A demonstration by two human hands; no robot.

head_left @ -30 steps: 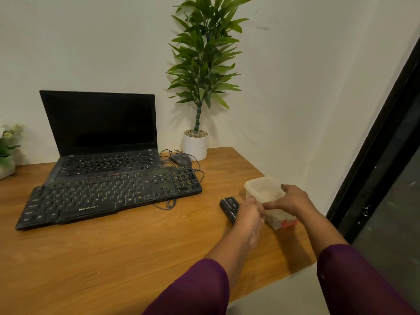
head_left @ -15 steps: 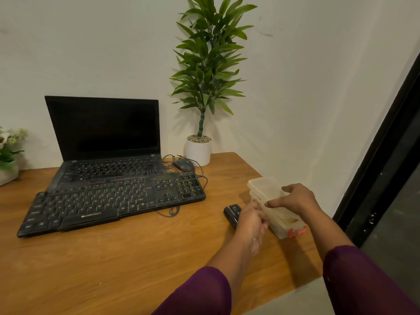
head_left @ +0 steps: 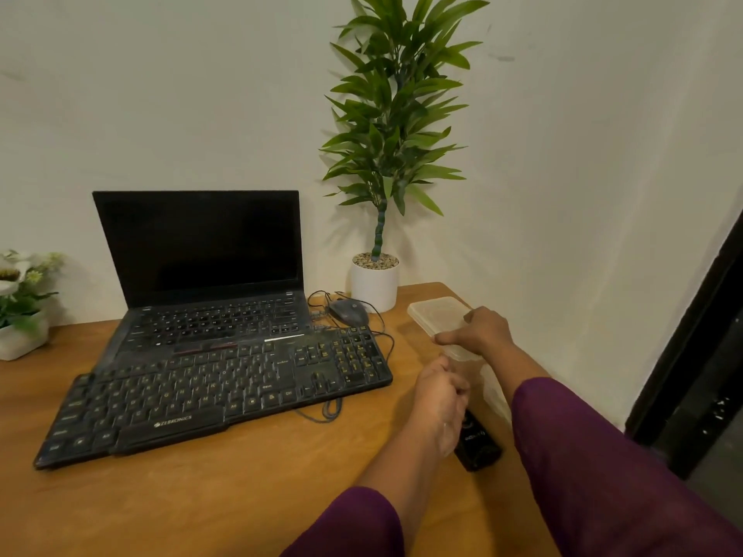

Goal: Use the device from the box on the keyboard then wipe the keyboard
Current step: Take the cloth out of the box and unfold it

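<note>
My right hand (head_left: 480, 333) pinches the lid (head_left: 436, 315) raised above the clear box (head_left: 493, 396) at the desk's (head_left: 241, 496) right edge, left hand (head_left: 440, 391) curled at its near wall (grip not discernible), so I should brace the box and lift level, avoiding the black device (head_left: 478, 446) beside it.

The desk (head_left: 201, 500) was wood, smooth, with a low satin sheen. The keyboard (head_left: 225, 391) at centre left was matt black plastic, its keys dulled by a grey film. The laptop screen (head_left: 201, 243) behind it was glossy. The lid (head_left: 434, 315) at centre right was frosted translucent plastic. The device (head_left: 478, 448) at lower right was glossy black plastic. The pot (head_left: 374, 285) was smooth and white, material undetermined. The sleeves (head_left: 603, 476) were purple cloth.
</note>
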